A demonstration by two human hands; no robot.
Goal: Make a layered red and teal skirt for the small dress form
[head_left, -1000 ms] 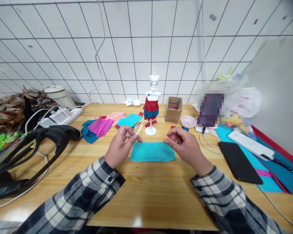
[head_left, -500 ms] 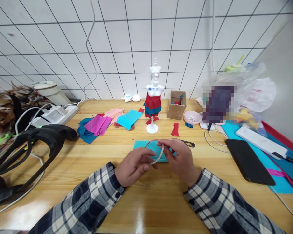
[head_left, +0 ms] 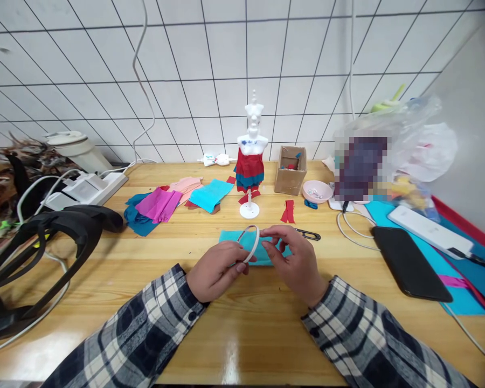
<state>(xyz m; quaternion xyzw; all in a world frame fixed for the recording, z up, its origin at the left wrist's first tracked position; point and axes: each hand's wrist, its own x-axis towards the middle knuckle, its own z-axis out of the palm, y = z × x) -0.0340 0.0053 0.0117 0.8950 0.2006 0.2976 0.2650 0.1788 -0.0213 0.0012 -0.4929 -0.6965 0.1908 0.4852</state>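
A wooden tabletop [head_left: 242, 334] runs along a white tiled wall and carries the whole spread. At its left edge lies a black headset-like frame [head_left: 44, 242] beside a white power strip [head_left: 87, 188]; on the right sit a black phone [head_left: 410, 264] and sheets of blue felt. Toward the back, a pile of coloured fabric pieces [head_left: 173, 196] lies near a small white mannequin [head_left: 250, 156] dressed in red and blue layers, with a cardboard box [head_left: 291, 170] and a pink dish [head_left: 317, 191] to its right. A black clip [head_left: 309, 234] and a red scrap [head_left: 288, 211] lie just beyond the hands.

In the middle, a teal fabric rectangle [head_left: 236, 240] lies flat on the tabletop, partly covered by both hands. The left hand [head_left: 218, 269] and right hand [head_left: 295, 264] meet over it, each pinching a thin white strip [head_left: 251, 245] that curves up between them like a narrow tape. The left fingers close on its lower end, the right fingertips on its upper part; both hands are clamped on it, not spread.

The strip looks springy and slim, so a loose pinch on either side could let it flick free. The hands resting on the teal piece might also drag or crease it, and a sleeve sweeping forward could knock the light mannequin over.
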